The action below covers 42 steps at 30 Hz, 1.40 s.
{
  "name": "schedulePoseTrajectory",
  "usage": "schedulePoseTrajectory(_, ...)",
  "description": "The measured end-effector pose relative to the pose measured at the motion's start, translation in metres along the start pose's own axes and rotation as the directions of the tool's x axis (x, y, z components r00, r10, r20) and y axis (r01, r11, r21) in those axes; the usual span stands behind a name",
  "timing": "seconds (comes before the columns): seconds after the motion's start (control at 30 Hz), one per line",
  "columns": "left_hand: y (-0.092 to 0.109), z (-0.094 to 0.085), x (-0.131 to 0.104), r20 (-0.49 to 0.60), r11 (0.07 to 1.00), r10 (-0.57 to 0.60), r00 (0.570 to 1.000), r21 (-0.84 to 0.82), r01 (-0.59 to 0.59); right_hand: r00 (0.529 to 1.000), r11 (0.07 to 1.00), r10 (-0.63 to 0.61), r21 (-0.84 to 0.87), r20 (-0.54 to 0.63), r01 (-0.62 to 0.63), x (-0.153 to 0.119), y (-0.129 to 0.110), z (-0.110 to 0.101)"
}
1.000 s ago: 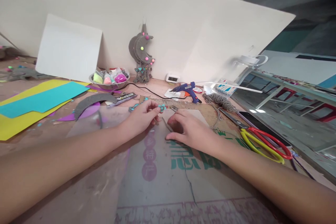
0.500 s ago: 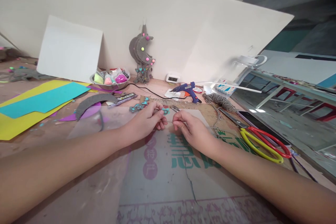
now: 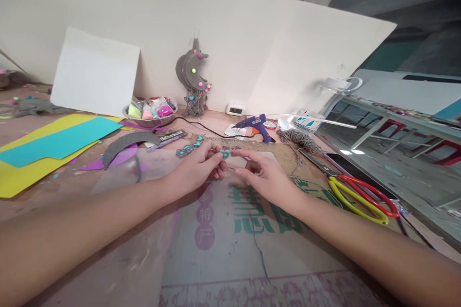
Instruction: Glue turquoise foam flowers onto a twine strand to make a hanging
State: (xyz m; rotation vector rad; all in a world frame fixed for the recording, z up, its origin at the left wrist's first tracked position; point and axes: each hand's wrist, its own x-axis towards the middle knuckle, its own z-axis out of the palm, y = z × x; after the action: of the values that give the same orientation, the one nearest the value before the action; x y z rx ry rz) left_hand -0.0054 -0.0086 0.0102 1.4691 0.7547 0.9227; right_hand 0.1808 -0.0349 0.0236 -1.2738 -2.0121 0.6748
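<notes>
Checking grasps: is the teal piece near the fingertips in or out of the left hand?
In: the left hand holds the teal piece, which juts past its thumb tip.

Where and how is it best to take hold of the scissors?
Best, I think, by the red and yellow handles, coming from the person's side with the right hand. The scissors lie with the handles toward the person and the blades pointing away, toward the yarn.

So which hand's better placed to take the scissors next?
Likely the right hand: the scissors lie on its side, and its thumb and forefinger are apart. The left hand is farther off and pinches the turquoise piece.
</notes>
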Motion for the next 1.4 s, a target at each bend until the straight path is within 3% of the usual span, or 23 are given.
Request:
schedulePoseTrajectory(0.07,0.002,0.001,-0.001,0.021,1.0,0.009,1.0,0.001,-0.009,0.991,0.979,0.085,0.174,0.099,-0.102,-0.001,-0.001,0.006)
schedulePoseTrajectory(0.13,0.003,0.002,-0.002,0.019,1.0,0.008,1.0,0.008,-0.008,0.986,0.959,0.117,0.245,0.118,-0.143,0.0,-0.002,0.007)
schedulePoseTrajectory(0.33,-0.001,-0.003,-0.001,-0.112,0.995,-0.017,0.994,0.094,0.028,1.0,0.995,0.022,-0.098,0.012,-0.021,0.007,0.005,-0.006)
schedulePoseTrajectory(0.57,-0.002,-0.007,0.004,-0.149,0.988,-0.013,0.989,0.15,0.036,0.98,0.917,-0.183,-0.346,0.074,0.198,0.001,0.0,-0.011)
schedulePoseTrajectory(0.77,0.001,-0.005,0.004,-0.178,0.989,0.001,0.984,0.144,0.025,0.927,0.856,-0.311,-0.362,0.211,0.37,0.005,-0.003,0.006)
schedulePoseTrajectory(0.9,0.003,-0.005,0.003,-0.189,0.985,0.006,0.982,0.17,0.026,0.929,0.865,-0.311,-0.345,0.198,0.364,0.008,-0.001,0.013)
schedulePoseTrajectory(1.0,0.006,-0.005,0.003,-0.199,0.977,0.005,0.98,0.208,0.037,0.932,0.902,-0.325,-0.242,0.162,0.357,0.0,-0.004,0.011)
schedulePoseTrajectory(1.23,0.006,-0.004,0.001,-0.151,0.989,-0.052,0.987,0.131,0.072,0.987,0.997,-0.08,0.003,0.137,0.081,-0.009,-0.005,0.006)
schedulePoseTrajectory(1.4,0.0,-0.004,0.003,-0.099,0.995,-0.076,0.992,0.064,0.082,0.992,0.992,-0.12,-0.033,0.039,0.121,-0.003,0.004,0.0)
